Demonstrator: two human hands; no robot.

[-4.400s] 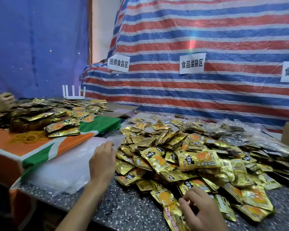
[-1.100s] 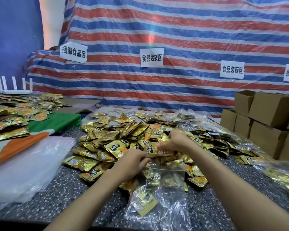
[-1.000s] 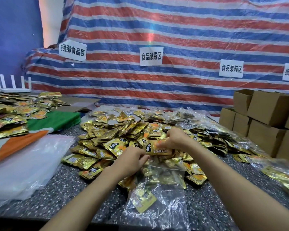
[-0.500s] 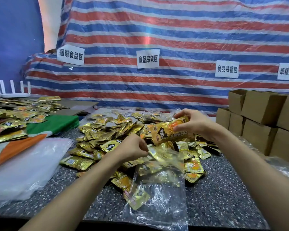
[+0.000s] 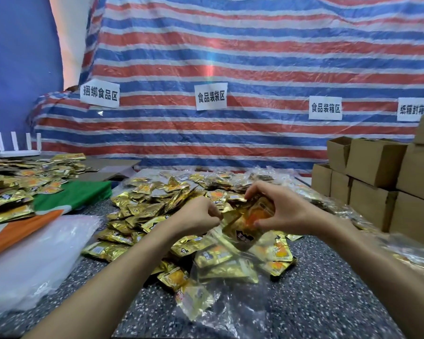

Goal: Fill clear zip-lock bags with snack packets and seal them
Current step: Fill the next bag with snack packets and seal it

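Gold packets [image 5: 194, 299] are held in the clear bag [image 5: 242, 319], its mouth pinched by fingers of the left hand [image 5: 196, 218]. Another packet [image 5: 251, 222], tilted end-down, is gripped by fingers of the right hand [image 5: 288, 211].

Both bare forearms rise from the bottom of the frame and converge at its centre. The left hand [image 5: 198, 217], knuckles up, has its fingers [image 5: 214, 212] curled, pinching the clear bag [image 5: 233, 311] at its rim. The right hand [image 5: 288, 211], just right of it, grips a snack packet [image 5: 252, 220] between thumb and curled fingers.
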